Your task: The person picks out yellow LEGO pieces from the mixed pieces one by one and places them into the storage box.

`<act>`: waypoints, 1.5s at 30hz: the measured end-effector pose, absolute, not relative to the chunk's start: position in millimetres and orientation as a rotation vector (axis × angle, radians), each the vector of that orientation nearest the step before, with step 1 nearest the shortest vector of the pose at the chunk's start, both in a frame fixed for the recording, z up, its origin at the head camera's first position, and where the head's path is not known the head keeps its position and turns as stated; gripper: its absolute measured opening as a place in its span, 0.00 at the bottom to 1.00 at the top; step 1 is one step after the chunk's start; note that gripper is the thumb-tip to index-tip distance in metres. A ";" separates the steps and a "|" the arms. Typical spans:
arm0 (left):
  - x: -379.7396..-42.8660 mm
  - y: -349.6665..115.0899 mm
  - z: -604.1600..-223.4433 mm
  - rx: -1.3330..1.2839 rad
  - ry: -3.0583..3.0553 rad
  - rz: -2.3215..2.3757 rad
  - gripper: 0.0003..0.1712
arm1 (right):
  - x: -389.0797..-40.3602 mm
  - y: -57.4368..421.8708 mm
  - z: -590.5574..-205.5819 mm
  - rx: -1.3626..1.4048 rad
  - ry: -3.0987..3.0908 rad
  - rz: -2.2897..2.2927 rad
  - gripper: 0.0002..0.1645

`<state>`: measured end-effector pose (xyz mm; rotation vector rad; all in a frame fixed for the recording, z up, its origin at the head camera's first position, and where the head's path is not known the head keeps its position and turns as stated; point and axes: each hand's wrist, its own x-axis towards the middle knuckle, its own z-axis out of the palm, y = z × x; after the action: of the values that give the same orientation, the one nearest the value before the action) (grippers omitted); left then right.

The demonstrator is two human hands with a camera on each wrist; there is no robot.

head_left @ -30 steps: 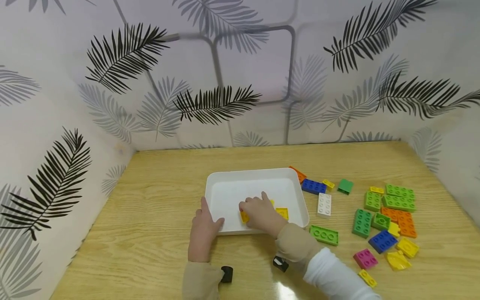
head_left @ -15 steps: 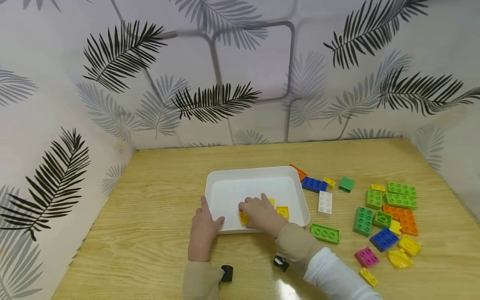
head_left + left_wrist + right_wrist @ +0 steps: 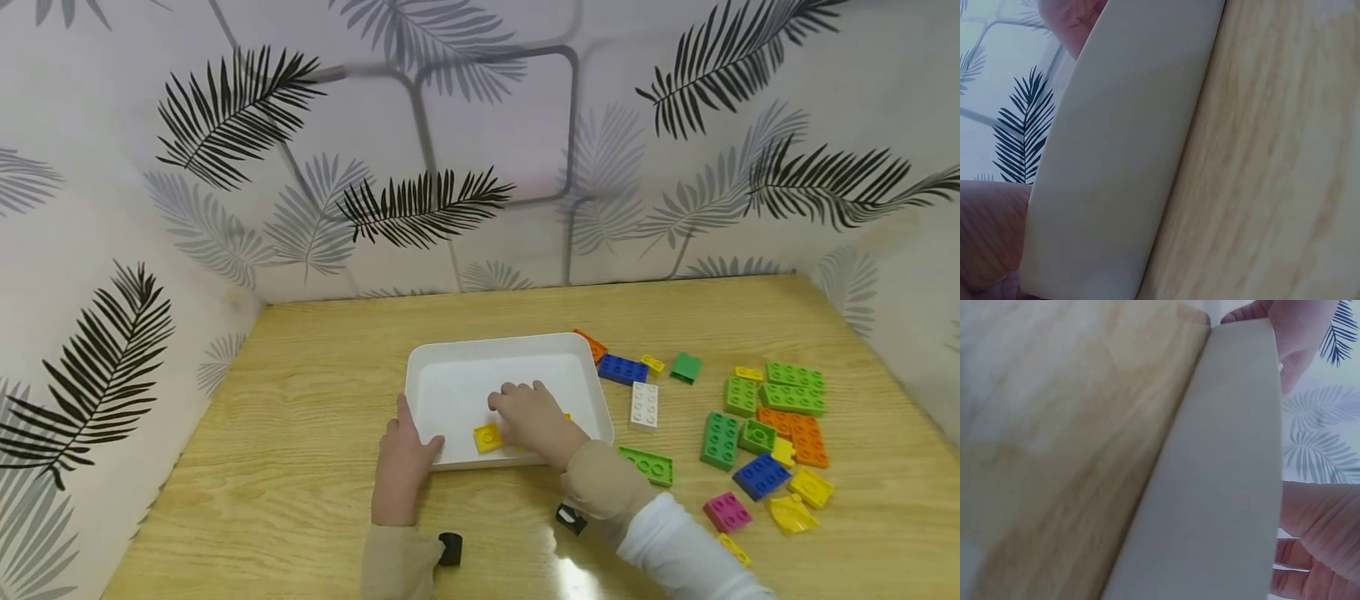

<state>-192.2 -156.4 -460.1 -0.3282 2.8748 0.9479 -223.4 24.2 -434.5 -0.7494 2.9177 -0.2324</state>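
Note:
A white plastic tray (image 3: 450,367) stands mid-table. My left hand (image 3: 401,467) holds its near-left corner, index finger along the outer side and thumb over the front rim. In the right wrist view the left hand (image 3: 1300,334) straddles that corner. My right hand (image 3: 536,421) is inside the tray, bent down over its near part. A yellow toy brick (image 3: 488,437) lies on the tray floor just left of the right hand. Slivers of more yellow show past that hand. The right fingertips are hidden, so I cannot tell whether they hold a brick.
Right of the tray, several loose toy bricks are spread: a white brick (image 3: 644,406), a blue brick (image 3: 623,369), a flat green brick (image 3: 649,466), a pink brick (image 3: 727,512) and a dark green brick (image 3: 720,440). A leaf-patterned cloth (image 3: 480,250) rises behind the table.
My right hand has shifted slightly right inside the tray, uncovering the yellow brick at its left and covering yellow at its right. My left hand keeps its place at the tray corner.

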 end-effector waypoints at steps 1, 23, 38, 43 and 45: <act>-191.9 -156.6 -460.1 -0.329 2.874 0.953 0.49 | -224.0 25.7 -433.8 -0.743 2.916 -0.233 0.19; -193.1 -157.4 -461.4 -0.331 2.887 0.932 0.49 | -236.4 63.3 -424.6 -0.558 2.895 -0.231 0.23; -193.2 -155.7 -463.0 -0.343 2.876 0.921 0.50 | -245.3 99.5 -412.6 -0.436 2.897 -0.240 0.25; -194.5 -155.6 -463.7 -0.348 2.876 0.920 0.50 | -247.2 113.8 -412.2 -0.432 2.923 -0.266 0.24; -195.0 -155.3 -463.9 -0.351 2.875 0.916 0.49 | -247.3 118.3 -412.8 -0.431 2.931 -0.281 0.24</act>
<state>-195.0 -155.3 -463.9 -0.3513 2.8747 0.9156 -247.3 118.3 -412.8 -0.4309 2.9305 -0.2811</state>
